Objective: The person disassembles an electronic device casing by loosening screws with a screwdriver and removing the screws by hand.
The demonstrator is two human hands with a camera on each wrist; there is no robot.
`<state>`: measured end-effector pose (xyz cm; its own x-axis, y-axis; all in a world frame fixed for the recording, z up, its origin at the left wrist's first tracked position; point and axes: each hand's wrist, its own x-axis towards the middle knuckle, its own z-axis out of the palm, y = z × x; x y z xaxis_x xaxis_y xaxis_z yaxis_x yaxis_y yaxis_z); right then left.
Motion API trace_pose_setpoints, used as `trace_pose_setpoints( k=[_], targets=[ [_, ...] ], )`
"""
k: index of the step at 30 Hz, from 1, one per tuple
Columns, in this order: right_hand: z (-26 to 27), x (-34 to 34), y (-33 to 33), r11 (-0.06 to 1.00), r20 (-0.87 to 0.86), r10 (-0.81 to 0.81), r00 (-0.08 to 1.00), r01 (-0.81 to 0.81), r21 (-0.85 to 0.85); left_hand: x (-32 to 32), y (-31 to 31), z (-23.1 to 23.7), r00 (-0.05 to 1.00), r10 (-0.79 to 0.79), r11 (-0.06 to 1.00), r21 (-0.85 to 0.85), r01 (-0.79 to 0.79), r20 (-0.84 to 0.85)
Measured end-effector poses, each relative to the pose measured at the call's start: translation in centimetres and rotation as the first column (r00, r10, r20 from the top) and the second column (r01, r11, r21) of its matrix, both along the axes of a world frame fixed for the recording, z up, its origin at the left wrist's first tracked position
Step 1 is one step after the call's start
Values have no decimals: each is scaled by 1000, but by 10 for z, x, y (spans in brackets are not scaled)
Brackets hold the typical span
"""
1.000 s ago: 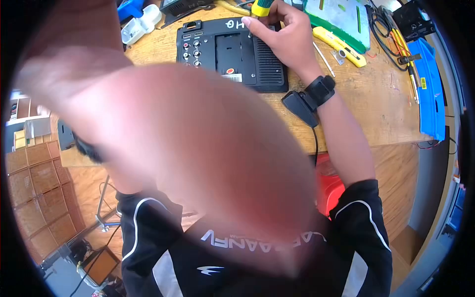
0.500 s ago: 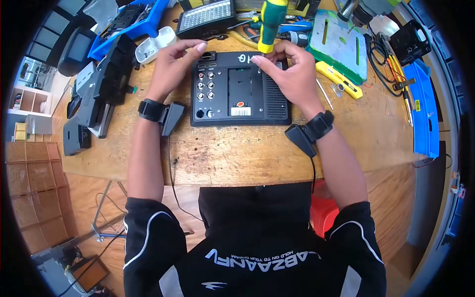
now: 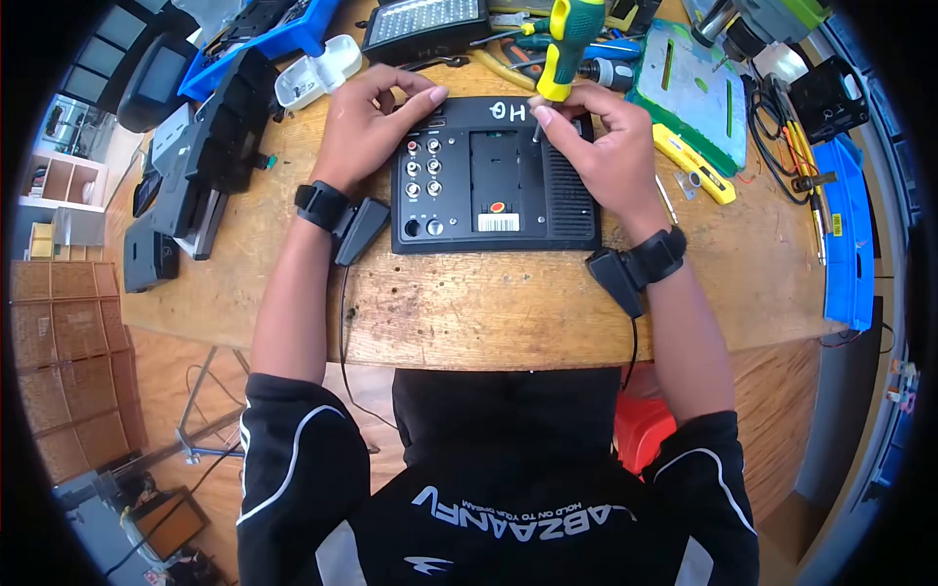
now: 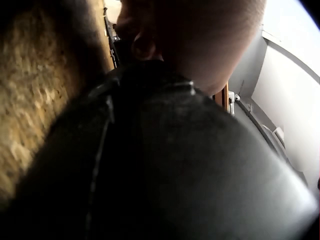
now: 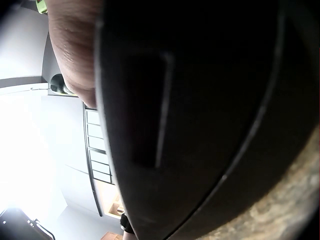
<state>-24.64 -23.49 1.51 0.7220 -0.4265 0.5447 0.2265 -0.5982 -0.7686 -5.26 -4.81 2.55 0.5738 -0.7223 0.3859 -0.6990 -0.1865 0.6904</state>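
A black monitor-like unit [image 3: 454, 234] lies back-up on the wooden bench, with rows of round connectors, a recessed middle plate and white hand-written letters. My left hand [image 3: 366, 127] holds its far left corner, thumb along the far edge and fingers bent. My right hand [image 3: 611, 146] pinches a yellow-and-green screwdriver [image 3: 567, 49] low on its handle, between thumb and forefinger. The screwdriver stands nearly upright, its shaft reaching down to the back panel near the letters. Both wrist views are mostly blocked by dark housings, with part of the left hand [image 4: 210, 40] and right hand [image 5: 75, 45] showing.
A yellow cutter knife [image 3: 694, 166] and a green-edged metal plate [image 3: 689, 93] lie right of the unit. Farther right are cables and a blue tray [image 3: 848, 234]. To the left are black cases [image 3: 230, 127], a white open case [image 3: 322, 73] and a blue bin [image 3: 259, 49].
A large blurred arm or hand that covered the head view is gone; my left hand has come to the unit's corner. Screwdriver and right hand stay at the far right part of the unit.
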Motion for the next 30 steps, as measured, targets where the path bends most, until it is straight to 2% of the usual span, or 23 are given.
trace_pose_setpoints(
  k=[1,3,4,5,7,9,11,12,16,17,19,20,21,24,26,27,30],
  targets=[
    [1,0,0,1000,11,8,1000,-8,12,-1,1,2,1000,-2,1000,2,2,-1],
    [3,0,-2,999,5,17,1000,-17,-29,-4,-2,10,979,36,990,-142,-7,203],
    [2,0,-1,1000,7,27,1000,-27,9,-10,2,18,979,42,998,-59,-31,202],
    [1,-1,1,998,8,37,999,-37,50,-15,2,21,979,39,998,-58,-28,199],
    [0,-1,3,999,12,27,1000,-27,47,-24,1,24,980,-104,986,-149,79,-171],
    [2,-1,4,998,-5,13,1000,-13,58,-37,4,34,964,-136,986,-130,108,-228],
    [5,0,3,1000,7,-1,1000,1,2,-45,6,42,871,-277,961,-90,263,-406],
    [5,1,3,999,15,-13,1000,14,-50,-50,5,42,838,-301,954,-130,272,-456],
    [7,0,4,999,4,-28,1000,28,-22,-78,-6,33,729,-225,974,-138,178,-647],
    [10,-3,6,999,-27,-43,999,43,1,-84,-9,32,709,-282,959,-202,198,-647],
    [11,-3,9,993,13,-49,999,48,105,-87,-13,20,763,-311,949,-235,212,-567],
    [11,-4,9,994,19,-52,998,50,100,-89,-12,20,886,-247,967,-153,202,-392],
    [12,-4,9,992,12,-43,999,41,120,-89,-12,21,961,-219,974,-93,206,-170],
    [15,-6,9,992,-13,-40,999,41,119,-90,-12,22,963,-223,975,-33,220,-150],
    [12,-6,6,997,-26,-36,999,38,67,-85,-20,13,921,-221,962,-227,151,-321],
    [10,-6,6,996,-32,-44,999,46,80,-83,-23,12,907,-237,953,-264,147,-349],
    [9,-4,7,993,-15,16,1000,-14,116,-74,-22,21,911,-254,967,-73,244,-325]
  ],
)
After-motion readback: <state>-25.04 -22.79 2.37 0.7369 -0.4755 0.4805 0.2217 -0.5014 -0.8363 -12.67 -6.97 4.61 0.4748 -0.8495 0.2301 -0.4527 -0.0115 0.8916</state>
